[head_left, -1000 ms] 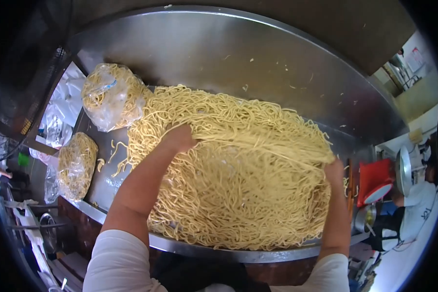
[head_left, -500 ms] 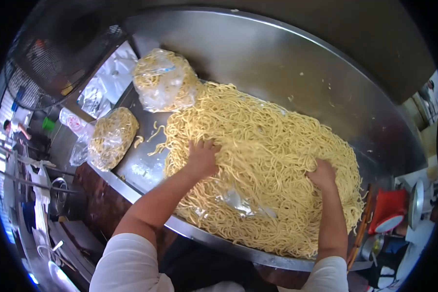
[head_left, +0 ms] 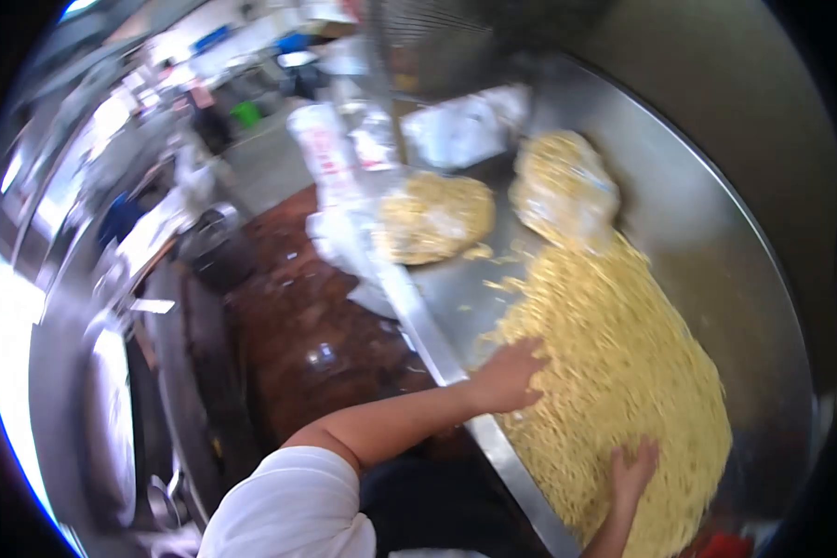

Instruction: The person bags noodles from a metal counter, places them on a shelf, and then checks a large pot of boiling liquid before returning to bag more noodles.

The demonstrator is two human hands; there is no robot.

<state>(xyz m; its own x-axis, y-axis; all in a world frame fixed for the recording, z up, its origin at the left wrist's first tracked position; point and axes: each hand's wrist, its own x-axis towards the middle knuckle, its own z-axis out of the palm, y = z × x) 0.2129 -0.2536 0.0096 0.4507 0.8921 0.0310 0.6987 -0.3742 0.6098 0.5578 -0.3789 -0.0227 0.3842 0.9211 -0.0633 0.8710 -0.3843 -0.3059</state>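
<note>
A broad heap of yellow noodles is spread over a stainless steel table. My left hand rests at the heap's near left edge, its fingers spread against the noodles. Farther right, my right hand lies low over the pile with its fingers apart, touching or just above the strands. Neither hand grips anything that I can make out. A clear plastic bag of noodles stands at the far end of the heap. To its left, another bagged portion of noodles sits by the table's edge.
A raised metal rim borders the table's near side, and a tall steel wall backs it. White plastic bags are beyond the far end. Left of the table lies a wet reddish-brown floor, with a dark pot farther left.
The view has swung left, so the table appears turned and shifted right. Both hands remain at the noodles; the right hand's fingers now show spread. The picture has blurred.
</note>
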